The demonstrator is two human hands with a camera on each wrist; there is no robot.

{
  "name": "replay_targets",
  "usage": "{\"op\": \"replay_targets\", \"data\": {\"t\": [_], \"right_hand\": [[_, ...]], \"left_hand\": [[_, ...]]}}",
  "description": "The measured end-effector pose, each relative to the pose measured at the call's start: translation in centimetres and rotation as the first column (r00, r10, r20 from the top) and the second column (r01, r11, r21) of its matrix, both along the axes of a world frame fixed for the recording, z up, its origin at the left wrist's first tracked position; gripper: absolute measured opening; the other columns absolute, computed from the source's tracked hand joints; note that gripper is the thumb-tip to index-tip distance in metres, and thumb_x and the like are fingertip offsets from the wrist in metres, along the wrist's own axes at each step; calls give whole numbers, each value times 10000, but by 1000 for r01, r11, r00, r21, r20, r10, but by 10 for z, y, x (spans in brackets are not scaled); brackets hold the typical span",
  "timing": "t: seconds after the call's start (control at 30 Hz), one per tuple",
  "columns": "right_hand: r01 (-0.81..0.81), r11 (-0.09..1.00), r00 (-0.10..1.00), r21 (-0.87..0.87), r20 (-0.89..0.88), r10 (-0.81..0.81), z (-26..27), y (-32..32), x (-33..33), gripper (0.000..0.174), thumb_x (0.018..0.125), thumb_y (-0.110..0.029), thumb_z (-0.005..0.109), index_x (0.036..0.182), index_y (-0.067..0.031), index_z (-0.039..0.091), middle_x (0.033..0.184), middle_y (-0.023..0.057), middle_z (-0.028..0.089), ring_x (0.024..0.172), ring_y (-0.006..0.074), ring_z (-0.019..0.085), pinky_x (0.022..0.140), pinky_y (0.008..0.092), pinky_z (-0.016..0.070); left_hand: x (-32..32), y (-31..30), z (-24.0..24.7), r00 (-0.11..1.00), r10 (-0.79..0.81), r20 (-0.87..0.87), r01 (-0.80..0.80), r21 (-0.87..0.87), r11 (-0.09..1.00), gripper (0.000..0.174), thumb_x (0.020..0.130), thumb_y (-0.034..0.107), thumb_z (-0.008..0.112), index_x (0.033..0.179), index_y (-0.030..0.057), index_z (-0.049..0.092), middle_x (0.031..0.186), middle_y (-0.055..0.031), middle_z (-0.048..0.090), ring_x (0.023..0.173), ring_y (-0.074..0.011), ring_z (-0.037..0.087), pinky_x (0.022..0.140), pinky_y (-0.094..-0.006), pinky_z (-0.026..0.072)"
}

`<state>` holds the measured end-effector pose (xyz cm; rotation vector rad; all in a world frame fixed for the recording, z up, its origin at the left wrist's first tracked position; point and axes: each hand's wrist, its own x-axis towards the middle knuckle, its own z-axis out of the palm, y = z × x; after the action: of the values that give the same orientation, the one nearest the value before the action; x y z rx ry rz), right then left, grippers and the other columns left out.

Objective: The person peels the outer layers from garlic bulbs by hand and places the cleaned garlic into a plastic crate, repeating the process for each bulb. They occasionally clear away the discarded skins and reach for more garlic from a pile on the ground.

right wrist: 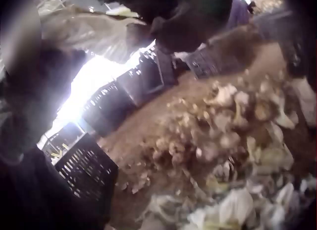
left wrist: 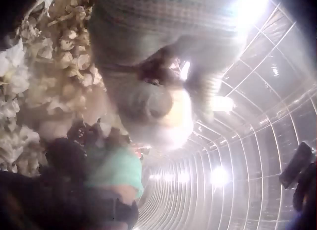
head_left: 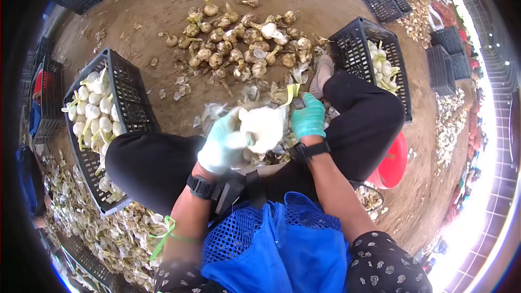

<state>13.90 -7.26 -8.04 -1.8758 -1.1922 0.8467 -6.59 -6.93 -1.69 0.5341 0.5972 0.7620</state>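
Note:
In the head view my gloved left hand (head_left: 216, 145) holds a white garlic bulb (head_left: 263, 128), blurred, above my lap. The left wrist view shows the bulb's rounded end (left wrist: 173, 118) below the glove's fingers. Close to the right of it, my right hand (head_left: 308, 119) in a teal glove has its fingers curled at a yellowish strip of garlic skin (head_left: 292, 95). A pale sheet of skin (right wrist: 94, 34) spreads beside this dark, shadowed hand in the right wrist view. Loose skins (head_left: 214, 113) lie below both hands.
A heap of unpeeled garlic (head_left: 239, 40) lies on the ground ahead. Black crates with white bulbs stand at left (head_left: 130, 95) and right (head_left: 350, 43). A red bucket (head_left: 396, 163) is by the right knee. Discarded skins (head_left: 103, 228) cover the ground behind left.

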Motion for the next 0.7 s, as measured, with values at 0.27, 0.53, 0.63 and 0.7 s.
{"op": "replay_targets", "data": {"t": [0.27, 0.53, 0.63, 0.7], "right_hand": [[-368, 930, 930, 12, -9, 368, 90, -2, -9, 488, 651, 101, 489, 1112, -58, 503, 1067, 115, 541, 854, 152, 562, 732, 229, 431], [-386, 922, 889, 9, 270, 370, 42, -13, -27, 228, 717, -6, 525, 941, 5, 562, 792, 106, 606, 679, 159, 558, 604, 266, 427], [-177, 982, 983, 70, -29, 180, 47, -11, -51, 197, 740, -16, 517, 930, 0, 564, 724, 63, 561, 601, 118, 492, 559, 227, 390], [-127, 988, 991, 87, 59, 122, 14, -13, -50, 189, 745, 5, 508, 924, -4, 567, 697, 27, 525, 579, 87, 455, 530, 207, 367]], "left_hand": [[-10, 8, 0, 971, -213, -110, 219, 48, 974, 937, 499, 133, 760, 1261, -36, 242, 1103, -143, 477, 986, -205, 492, 843, -287, 384], [-8, 11, -39, 920, 143, -365, -80, 182, 980, 621, 688, 119, 613, 1213, -46, 323, 1144, -127, 455, 1046, -194, 438, 887, -297, 351], [2, 4, -41, 927, 368, -71, -352, 166, 921, 609, 724, 154, 584, 1225, -40, 297, 1184, -127, 411, 1091, -192, 395, 928, -296, 310], [5, 4, -38, 887, 441, -136, -410, 208, 888, 639, 723, 165, 583, 1237, -40, 265, 1187, -138, 396, 1092, -196, 390, 934, -296, 294]]}}
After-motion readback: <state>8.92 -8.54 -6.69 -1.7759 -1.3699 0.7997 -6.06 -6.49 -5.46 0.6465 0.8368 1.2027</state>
